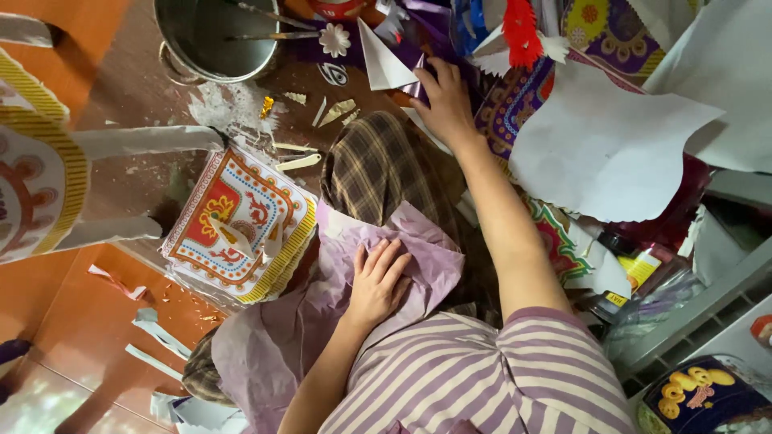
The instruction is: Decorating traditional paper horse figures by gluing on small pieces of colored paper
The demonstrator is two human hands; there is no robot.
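Observation:
My left hand (378, 280) lies flat, fingers apart, on a crumpled lilac tissue sheet (277, 333) spread over my lap and a brown plaid cloth (386, 165). My right hand (446, 104) reaches far forward into a pile of coloured papers. Its fingertips rest on a dark purple sheet (422, 40) beside a white folded paper triangle (382, 64). Whether they grip the sheet is unclear. I wear a purple and cream striped top (482, 378).
A stack of ornate red, yellow and white printed cards (237, 225) sits to the left, and a metal pot (217, 36) with brushes stands behind it. Paper scraps litter the brown surface. Large white cut sheets (603, 153) and patterned papers lie at the right, with bottles and a shelf edge (691, 309).

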